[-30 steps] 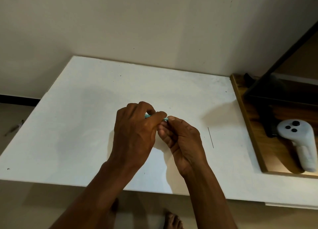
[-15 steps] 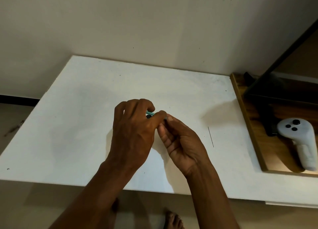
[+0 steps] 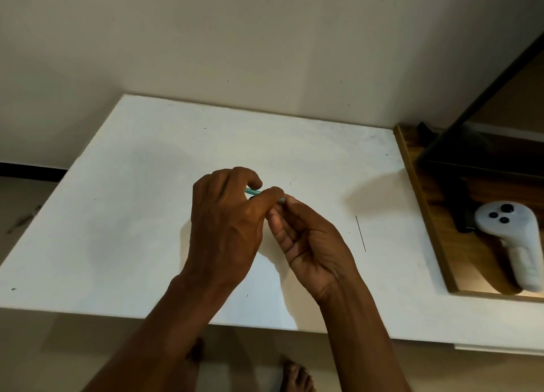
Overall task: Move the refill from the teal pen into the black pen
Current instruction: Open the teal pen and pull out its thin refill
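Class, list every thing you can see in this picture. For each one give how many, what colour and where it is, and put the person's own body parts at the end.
table: one, white, fills the middle, against the wall
teal pen: one, teal, mostly hidden, held above the table between both hands
thin line: one, dark, lying on the table right of the hands; too thin to tell what it is
wooden tray: one, brown, at the table's right edge
controller: one, white with dark buttons, lying on the tray
dark bar: one, black, slanting over the tray at upper right
left hand: one, pinching the teal pen
right hand: one, fingertips at the pen's right end
feet: two, bare, on the floor below the table
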